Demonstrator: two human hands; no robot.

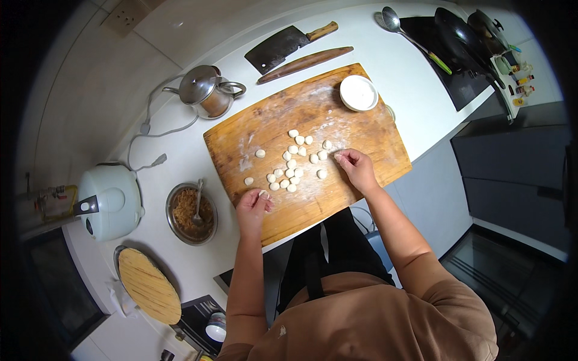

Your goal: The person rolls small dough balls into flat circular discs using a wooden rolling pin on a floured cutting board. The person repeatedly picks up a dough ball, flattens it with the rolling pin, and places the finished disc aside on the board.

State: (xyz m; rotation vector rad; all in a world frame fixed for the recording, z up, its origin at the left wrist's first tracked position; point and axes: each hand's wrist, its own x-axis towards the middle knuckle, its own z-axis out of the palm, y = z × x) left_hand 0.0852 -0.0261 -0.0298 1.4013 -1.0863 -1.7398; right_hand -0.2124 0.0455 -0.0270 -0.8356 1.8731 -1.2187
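Note:
Several small pale dough pieces (pixel 292 163) lie scattered over the middle of a floured wooden board (pixel 385 141). At the board's left front edge, the fingers of my left hand (pixel 253 207) are closed on a dough piece (pixel 264 194). My right hand (pixel 357 169) is over the right part of the board, its thumb and fingers pinched around a small pale dough piece (pixel 338 156), mostly covered by the fingertips. One loose piece (pixel 322 174) rests just left of that hand. Another loose piece (pixel 248 181) lies close behind my left hand.
A white bowl of flour (pixel 359 92) stands on the board's far right corner. Behind the board are a rolling pin (pixel 306 64) and a cleaver (pixel 282 48). To the left are a steel kettle (pixel 208 93), a metal bowl of filling (pixel 176 224) with a spoon, and a rice cooker (pixel 114 201).

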